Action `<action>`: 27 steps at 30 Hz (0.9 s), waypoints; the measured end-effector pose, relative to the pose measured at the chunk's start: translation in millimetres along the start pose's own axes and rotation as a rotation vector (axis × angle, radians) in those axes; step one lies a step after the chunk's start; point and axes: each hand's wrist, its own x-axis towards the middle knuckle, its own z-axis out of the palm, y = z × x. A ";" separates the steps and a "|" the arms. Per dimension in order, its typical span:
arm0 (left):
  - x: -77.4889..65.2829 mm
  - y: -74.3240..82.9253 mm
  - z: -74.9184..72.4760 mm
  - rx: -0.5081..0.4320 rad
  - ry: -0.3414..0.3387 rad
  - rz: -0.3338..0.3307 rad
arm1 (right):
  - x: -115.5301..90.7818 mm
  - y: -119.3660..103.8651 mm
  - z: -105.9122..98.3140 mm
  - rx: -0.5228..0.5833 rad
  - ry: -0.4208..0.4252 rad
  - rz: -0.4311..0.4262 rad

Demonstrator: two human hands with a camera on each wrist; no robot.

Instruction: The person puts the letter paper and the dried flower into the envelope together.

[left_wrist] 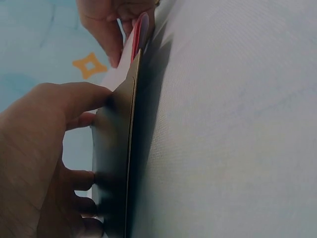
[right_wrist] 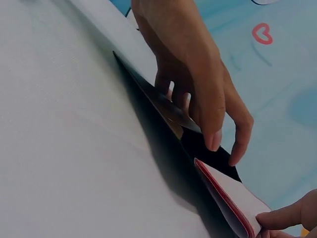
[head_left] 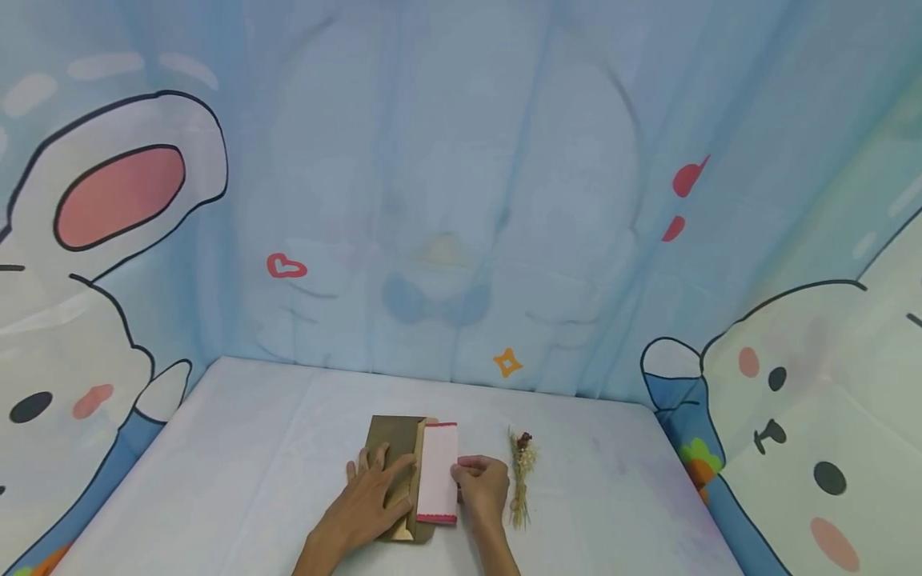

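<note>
A brown-gold envelope-like folder (head_left: 398, 430) lies on the white table. My left hand (head_left: 367, 500) rests on it with fingers spread, and in the left wrist view its fingertips press the folder's dark face (left_wrist: 114, 148). Along the folder's right side sits a pale pink folded card (head_left: 438, 468) with red edges, partly over the folder. My right hand (head_left: 484, 486) pinches the card's right edge between thumb and fingers. The right wrist view shows the card's layered red-edged end (right_wrist: 233, 198) standing slightly apart.
A small bunch of dried flowers (head_left: 522, 480) lies just right of my right hand. The white cloth-covered table (head_left: 245, 464) runs back to a blue curtain (head_left: 446, 160) with cartoon rabbits on both sides.
</note>
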 end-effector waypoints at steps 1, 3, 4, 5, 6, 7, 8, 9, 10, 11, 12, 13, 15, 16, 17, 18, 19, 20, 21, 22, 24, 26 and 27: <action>0.1 0.0 -0.2 0.001 -0.003 -0.001 | -0.4 0.3 1.3 -0.012 0.007 -0.007; -0.2 -0.5 -0.1 -0.001 -0.007 0.001 | -1.2 1.3 4.0 -0.041 0.018 -0.019; -0.4 -0.7 -0.2 -0.004 -0.008 0.003 | -1.8 1.4 5.3 -0.055 0.023 -0.026; -0.8 -0.6 -0.5 -0.003 -0.010 0.005 | -2.5 1.1 6.4 -0.065 0.028 -0.033; -1.2 -0.8 -0.7 -0.005 -0.011 0.006 | -3.1 0.8 7.7 -0.076 0.032 -0.041; -1.4 -0.5 -1.5 -0.002 -0.014 0.006 | -3.7 0.4 8.9 -0.085 0.035 -0.046; -1.5 -0.7 -1.8 -0.002 -0.013 0.008 | -4.2 0.1 10.1 -0.093 0.036 -0.049; -1.9 -0.4 -2.3 -0.003 -0.014 0.010 | -5.0 -0.8 11.1 -0.099 0.040 -0.052; -2.0 -0.3 -2.9 -0.004 -0.013 0.011 | -5.8 -1.8 12.0 -0.104 0.044 -0.056; -1.8 -0.2 -3.3 -0.001 -0.011 0.013 | -6.5 -2.8 12.9 -0.110 0.046 -0.063; -1.8 -0.3 -3.4 -0.001 -0.008 0.016 | -7.2 -3.8 13.5 -0.117 0.048 -0.071; -1.7 0.0 -3.5 -0.001 -0.006 0.017 | -7.7 -4.2 14.2 -0.125 0.051 -0.079; -1.4 0.2 -2.9 0.002 -0.002 0.020 | -8.7 -5.3 15.2 -0.137 0.057 -0.104; -1.1 -0.3 -2.6 0.006 0.003 0.023 | -9.1 -5.3 15.8 -0.142 0.058 -0.116; -0.7 -0.7 -2.2 0.010 0.005 0.024 | -9.0 -5.0 16.5 -0.149 0.061 -0.129; -0.8 -0.9 -2.0 0.012 0.007 0.025 | -8.9 -4.4 17.3 -0.154 0.063 -0.140; -0.8 -1.2 -1.8 0.012 0.006 0.024 | -8.9 -3.8 18.2 -0.159 0.066 -0.149; -0.8 -1.6 -1.6 0.013 0.005 0.024 | -8.9 -3.6 19.0 -0.164 0.068 -0.154; -0.9 -1.9 -1.6 0.011 0.005 0.025 | -9.0 -3.5 19.6 -0.169 0.069 -0.156; -0.8 -2.2 -1.6 0.010 0.005 0.024 | -9.3 -3.6 20.3 -0.175 0.068 -0.155; -0.6 -2.6 -0.8 0.009 0.001 0.022 | -9.9 -4.0 21.3 -0.182 0.065 -0.151; -0.1 -3.0 -0.1 0.006 -0.002 0.019 | -11.4 -5.0 22.0 -0.184 0.059 -0.142; 0.1 -3.3 0.3 0.004 -0.003 0.018 | -11.9 -5.2 22.5 -0.183 0.056 -0.140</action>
